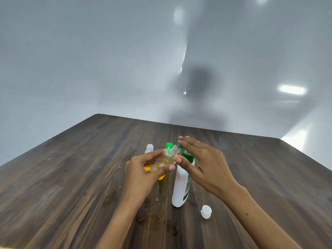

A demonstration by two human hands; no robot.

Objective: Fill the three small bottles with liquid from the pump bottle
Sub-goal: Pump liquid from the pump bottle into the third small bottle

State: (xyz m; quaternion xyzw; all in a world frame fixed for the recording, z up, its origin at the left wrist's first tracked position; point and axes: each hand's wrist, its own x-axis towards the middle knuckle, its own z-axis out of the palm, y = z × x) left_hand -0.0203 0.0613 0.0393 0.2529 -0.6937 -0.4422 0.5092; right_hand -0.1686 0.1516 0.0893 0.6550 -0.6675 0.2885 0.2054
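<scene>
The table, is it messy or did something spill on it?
Yes, a little. Small wet drops and a faint damp smear sit on the wooden table in front of the white pump bottle, near the left hand. A loose white cap also lies apart, to the right.

The left hand is gripping a small clear bottle, tilting it so that its open threaded neck is pointing toward the green nozzle of the white pump bottle. Yellowish liquid is sitting in the lower part of the tilted bottle. The right hand is lying flat, fingers straight, over the pump head. The pump bottle is standing upright on the dark wooden table. A white cap is lying on the table near its base. Behind the hands, a small white uncapped bottle and a green-capped bottle are standing. A yellow object is showing beneath the left hand; its identity cannot be determined.
</scene>
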